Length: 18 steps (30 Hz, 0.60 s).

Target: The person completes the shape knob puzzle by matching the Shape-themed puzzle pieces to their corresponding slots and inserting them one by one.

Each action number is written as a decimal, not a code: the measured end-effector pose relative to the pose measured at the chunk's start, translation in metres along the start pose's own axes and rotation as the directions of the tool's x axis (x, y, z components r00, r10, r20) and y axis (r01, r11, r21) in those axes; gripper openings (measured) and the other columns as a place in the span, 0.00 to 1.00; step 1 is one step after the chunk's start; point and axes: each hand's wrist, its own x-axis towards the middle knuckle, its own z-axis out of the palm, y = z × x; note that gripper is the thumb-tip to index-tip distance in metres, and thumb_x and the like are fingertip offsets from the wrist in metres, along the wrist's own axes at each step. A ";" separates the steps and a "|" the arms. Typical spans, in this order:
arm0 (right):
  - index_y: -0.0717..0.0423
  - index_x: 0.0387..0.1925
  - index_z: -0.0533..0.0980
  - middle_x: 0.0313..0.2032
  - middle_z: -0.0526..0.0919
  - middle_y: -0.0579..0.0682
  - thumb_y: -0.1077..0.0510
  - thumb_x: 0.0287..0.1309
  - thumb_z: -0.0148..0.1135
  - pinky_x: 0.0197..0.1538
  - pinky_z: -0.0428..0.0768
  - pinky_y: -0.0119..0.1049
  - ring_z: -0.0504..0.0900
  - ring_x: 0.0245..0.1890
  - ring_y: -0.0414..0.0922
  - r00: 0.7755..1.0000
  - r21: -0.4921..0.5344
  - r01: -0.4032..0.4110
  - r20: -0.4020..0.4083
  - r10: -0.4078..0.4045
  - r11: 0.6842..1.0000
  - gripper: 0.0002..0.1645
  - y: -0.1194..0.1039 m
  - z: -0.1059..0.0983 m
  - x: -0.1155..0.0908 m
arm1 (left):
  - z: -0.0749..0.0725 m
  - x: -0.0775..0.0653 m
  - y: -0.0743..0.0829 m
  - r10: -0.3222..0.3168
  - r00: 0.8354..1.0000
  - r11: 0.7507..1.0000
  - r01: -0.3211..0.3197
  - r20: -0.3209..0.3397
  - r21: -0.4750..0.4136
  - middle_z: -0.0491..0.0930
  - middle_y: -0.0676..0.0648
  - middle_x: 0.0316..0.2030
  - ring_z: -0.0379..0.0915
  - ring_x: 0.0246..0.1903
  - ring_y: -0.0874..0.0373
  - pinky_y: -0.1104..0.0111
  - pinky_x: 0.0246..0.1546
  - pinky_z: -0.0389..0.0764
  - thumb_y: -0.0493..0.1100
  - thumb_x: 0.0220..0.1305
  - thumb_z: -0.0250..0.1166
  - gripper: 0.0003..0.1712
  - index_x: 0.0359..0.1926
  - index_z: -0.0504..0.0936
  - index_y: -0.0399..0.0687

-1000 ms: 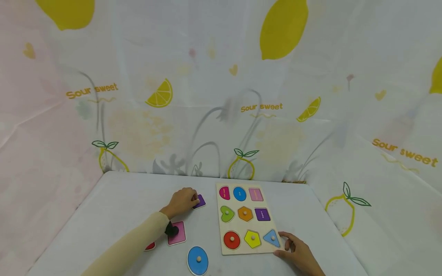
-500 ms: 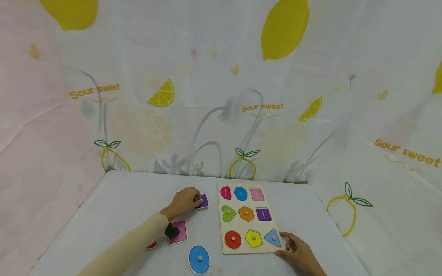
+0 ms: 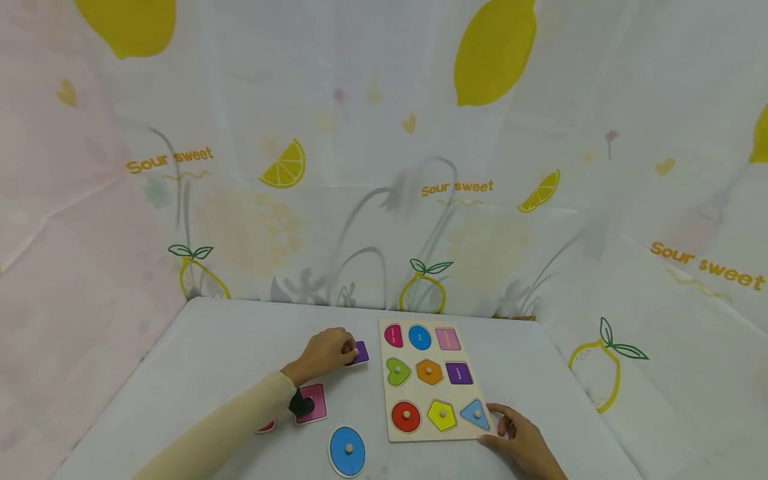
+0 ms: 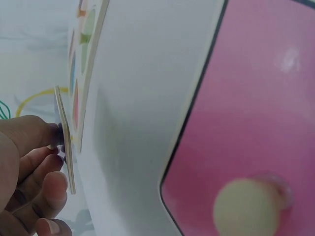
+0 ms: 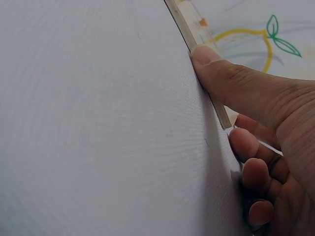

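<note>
My left hand (image 3: pixel 327 350) pinches a purple puzzle piece (image 3: pixel 361 353) by its knob, left of the wooden shape puzzle board (image 3: pixel 414 393). The left wrist view shows the piece edge-on (image 4: pixel 66 142), tilted up above the white tabletop. My right hand (image 3: pixel 517 437) grips the board's near right corner, its thumb (image 5: pixel 216 69) on the near edge and the fingers round the side. Green heart, orange hexagon, red circle, yellow pentagon and blue triangle pieces sit in the board. Its top row and the purple recess (image 3: pixel 459 373) hold no knobbed pieces.
A pink square piece (image 3: pixel 318 403) lies under the left wrist. A blue oval piece (image 3: pixel 347 451) lies near the front, and a red piece (image 3: pixel 266 427) is partly hidden by the left sleeve. A lemon-print cloth (image 3: pixel 360 167) surrounds the table.
My left hand has moved slightly right with the purple piece, nearer the board. My right hand stays at the board's corner. The whole head view has shifted a little.
</note>
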 end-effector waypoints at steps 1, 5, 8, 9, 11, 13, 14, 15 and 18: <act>0.59 0.60 0.78 0.28 0.71 0.47 0.46 0.43 0.85 0.33 0.67 0.35 0.69 0.30 0.45 1.000 0.000 0.003 0.002 -0.003 1.000 0.44 0.000 0.000 0.000 | 0.000 0.001 0.001 0.004 1.000 1.000 -0.004 0.004 0.008 0.74 0.59 0.25 0.68 0.26 0.67 0.71 0.26 0.73 0.45 0.63 0.74 0.06 0.31 0.86 0.51; 0.59 0.61 0.78 0.28 0.71 0.47 0.46 0.43 0.84 0.32 0.67 0.35 0.69 0.30 0.45 1.000 -0.003 0.002 0.000 -0.002 1.000 0.44 0.000 0.000 0.000 | 0.001 0.003 0.006 0.015 1.000 1.000 -0.016 0.020 0.011 0.74 0.59 0.25 0.68 0.26 0.67 0.71 0.27 0.73 0.46 0.63 0.74 0.06 0.32 0.86 0.50; 0.59 0.61 0.78 0.28 0.71 0.47 0.46 0.43 0.85 0.32 0.67 0.35 0.69 0.30 0.44 1.000 -0.012 0.005 -0.005 -0.005 1.000 0.44 0.001 0.000 0.001 | 0.001 0.005 0.010 0.024 0.999 1.000 -0.024 0.025 0.002 0.74 0.58 0.25 0.68 0.26 0.66 0.71 0.27 0.73 0.45 0.63 0.74 0.06 0.32 0.86 0.50; 0.58 0.61 0.78 0.28 0.71 0.47 0.45 0.42 0.85 0.32 0.67 0.35 0.69 0.30 0.45 1.000 -0.010 0.002 -0.007 -0.003 1.000 0.45 0.001 0.000 0.001 | 0.001 0.005 0.011 0.026 0.999 1.000 -0.026 0.027 0.000 0.74 0.58 0.25 0.68 0.26 0.66 0.71 0.26 0.73 0.46 0.63 0.74 0.06 0.32 0.86 0.50; 0.58 0.61 0.78 0.28 0.71 0.47 0.45 0.42 0.85 0.32 0.67 0.35 0.69 0.30 0.45 1.000 -0.006 0.000 -0.008 0.000 1.000 0.45 0.001 0.000 0.001 | 0.000 0.006 0.014 0.028 0.999 1.000 -0.028 0.032 -0.003 0.73 0.59 0.25 0.68 0.25 0.67 0.71 0.26 0.73 0.46 0.63 0.74 0.07 0.32 0.86 0.50; 0.59 0.61 0.78 0.28 0.71 0.47 0.44 0.41 0.85 0.32 0.67 0.35 0.68 0.30 0.45 1.000 -0.003 0.000 -0.008 0.000 1.000 0.45 0.001 0.000 0.001 | 0.000 0.006 0.017 0.038 0.999 0.999 -0.038 0.035 -0.005 0.73 0.59 0.25 0.67 0.25 0.67 0.71 0.26 0.72 0.46 0.64 0.74 0.07 0.32 0.86 0.50; 0.59 0.61 0.78 0.28 0.71 0.47 0.44 0.41 0.85 0.32 0.67 0.35 0.69 0.30 0.45 1.000 -0.002 -0.001 -0.008 0.001 1.000 0.45 0.001 0.000 0.001 | 0.000 0.007 0.019 0.038 0.998 0.999 -0.038 0.039 -0.009 0.73 0.59 0.25 0.67 0.25 0.67 0.71 0.26 0.72 0.46 0.64 0.74 0.07 0.32 0.86 0.50; 0.59 0.60 0.78 0.28 0.71 0.47 0.44 0.41 0.85 0.32 0.67 0.35 0.69 0.30 0.45 1.000 0.001 -0.005 -0.007 0.005 1.000 0.46 0.001 0.000 0.001 | 0.000 0.007 0.021 0.039 0.998 0.999 -0.039 0.043 -0.014 0.73 0.59 0.25 0.67 0.25 0.67 0.71 0.26 0.72 0.46 0.64 0.74 0.07 0.32 0.86 0.50; 0.59 0.60 0.78 0.28 0.71 0.47 0.44 0.42 0.85 0.32 0.67 0.35 0.69 0.30 0.45 1.000 -0.006 0.001 -0.004 -0.002 1.000 0.45 0.002 0.001 0.001 | 0.000 0.009 0.027 0.044 0.998 0.999 -0.042 0.054 -0.025 0.73 0.59 0.24 0.67 0.25 0.66 0.71 0.26 0.73 0.46 0.64 0.73 0.07 0.32 0.86 0.49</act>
